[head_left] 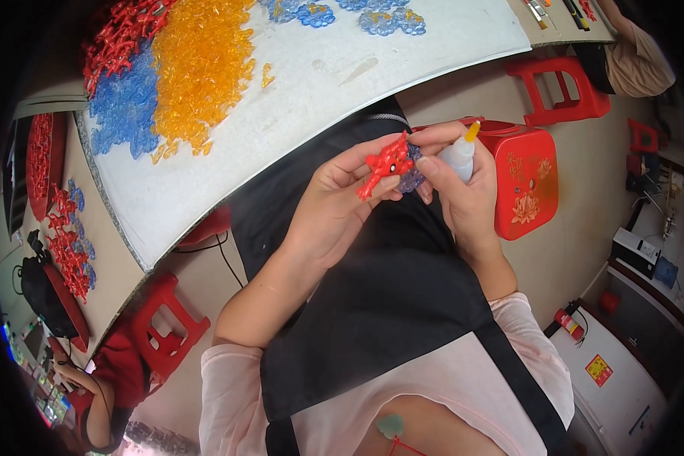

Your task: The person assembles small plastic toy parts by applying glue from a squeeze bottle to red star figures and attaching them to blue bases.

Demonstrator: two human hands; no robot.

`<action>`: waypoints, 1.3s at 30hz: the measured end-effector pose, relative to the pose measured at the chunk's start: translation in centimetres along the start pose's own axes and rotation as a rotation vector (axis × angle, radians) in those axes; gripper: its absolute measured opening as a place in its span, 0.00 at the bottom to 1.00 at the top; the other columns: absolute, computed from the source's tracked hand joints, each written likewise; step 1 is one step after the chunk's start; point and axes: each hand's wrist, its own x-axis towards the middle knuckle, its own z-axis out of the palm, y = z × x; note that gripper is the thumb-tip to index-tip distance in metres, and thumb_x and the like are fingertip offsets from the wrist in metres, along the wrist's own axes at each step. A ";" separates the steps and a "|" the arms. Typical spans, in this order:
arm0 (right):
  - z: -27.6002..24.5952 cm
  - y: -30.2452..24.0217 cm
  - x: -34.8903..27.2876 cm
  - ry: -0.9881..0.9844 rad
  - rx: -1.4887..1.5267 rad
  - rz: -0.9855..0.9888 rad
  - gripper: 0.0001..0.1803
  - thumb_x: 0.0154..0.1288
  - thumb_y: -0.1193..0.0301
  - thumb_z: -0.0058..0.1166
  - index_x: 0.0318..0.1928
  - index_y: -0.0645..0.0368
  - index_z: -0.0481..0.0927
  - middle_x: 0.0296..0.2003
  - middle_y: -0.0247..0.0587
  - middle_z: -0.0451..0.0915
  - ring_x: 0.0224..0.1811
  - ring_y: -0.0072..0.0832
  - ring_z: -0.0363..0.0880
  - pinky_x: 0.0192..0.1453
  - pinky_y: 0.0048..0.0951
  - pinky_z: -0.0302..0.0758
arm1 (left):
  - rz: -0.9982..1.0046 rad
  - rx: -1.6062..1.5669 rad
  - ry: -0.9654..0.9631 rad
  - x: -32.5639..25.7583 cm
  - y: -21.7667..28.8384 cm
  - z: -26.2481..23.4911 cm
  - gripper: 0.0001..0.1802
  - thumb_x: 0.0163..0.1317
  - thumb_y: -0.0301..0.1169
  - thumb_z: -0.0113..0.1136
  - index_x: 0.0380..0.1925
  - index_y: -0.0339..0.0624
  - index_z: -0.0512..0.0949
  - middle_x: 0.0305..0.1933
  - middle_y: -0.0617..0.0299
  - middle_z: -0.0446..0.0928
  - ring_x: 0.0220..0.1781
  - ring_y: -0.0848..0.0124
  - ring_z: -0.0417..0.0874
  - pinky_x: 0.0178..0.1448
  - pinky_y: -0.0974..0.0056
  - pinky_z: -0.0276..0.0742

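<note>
In front of my apron, my left hand [330, 201] pinches a small glossy red plastic figure [388, 164] with a round black-and-white eye. My right hand [467, 199] has its thumb and fingers around a translucent blue-purple beaded piece [412, 181], which meets the red figure; whether they are joined I cannot tell. A white squeeze bottle [457, 158] with a yellow nozzle is also tucked in my right hand, its tip pointing up and away. Fingers hide part of both pieces.
Piles of orange pieces [201, 76], blue pieces [125, 106] and red pieces [121, 42] lie on the white tabletop [296, 91], with blue flower-shaped clusters [391, 21] farther back. Red stools [558, 91] stand around. Other people sit at the left and far right.
</note>
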 end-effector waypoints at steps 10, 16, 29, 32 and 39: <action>-0.1 0.4 0.3 0.019 0.035 0.067 0.06 0.54 0.79 0.52 0.34 0.64 0.74 0.23 0.34 0.73 0.20 0.14 0.70 0.20 0.14 0.66 | 0.016 -0.057 0.011 0.4 -0.1 -0.5 0.10 0.58 0.23 0.51 0.40 0.39 0.67 0.40 0.56 0.74 0.38 0.71 0.77 0.43 0.68 0.74; -0.3 0.6 0.4 0.018 0.019 0.032 0.05 0.54 0.78 0.53 0.32 0.64 0.73 0.23 0.33 0.73 0.20 0.14 0.69 0.20 0.14 0.65 | 0.018 -0.043 -0.003 0.4 0.3 -0.4 0.13 0.57 0.23 0.52 0.42 0.39 0.66 0.39 0.55 0.74 0.38 0.70 0.78 0.42 0.69 0.76; 0.1 1.3 0.6 -0.012 -0.823 -0.762 0.17 0.40 0.81 0.63 0.35 0.59 0.76 0.36 0.43 0.73 0.33 0.26 0.74 0.33 0.21 0.72 | 0.043 -0.139 0.084 0.3 0.3 0.4 0.24 0.57 0.24 0.51 0.55 0.40 0.62 0.43 0.58 0.74 0.43 0.73 0.77 0.48 0.69 0.73; -0.2 1.3 1.0 0.013 -0.871 -0.813 0.14 0.39 0.80 0.62 0.32 0.59 0.79 0.33 0.42 0.74 0.24 0.24 0.73 0.26 0.20 0.72 | 0.070 -0.095 0.064 0.2 0.3 0.1 0.21 0.57 0.25 0.52 0.53 0.39 0.65 0.43 0.58 0.75 0.43 0.74 0.76 0.50 0.70 0.71; -0.6 1.0 0.9 -0.044 -0.731 -0.755 0.14 0.41 0.80 0.62 0.33 0.59 0.79 0.32 0.41 0.76 0.30 0.28 0.76 0.31 0.22 0.73 | 0.139 0.131 0.066 -0.1 0.6 0.5 0.20 0.57 0.26 0.53 0.51 0.36 0.67 0.38 0.61 0.77 0.42 0.77 0.75 0.51 0.72 0.67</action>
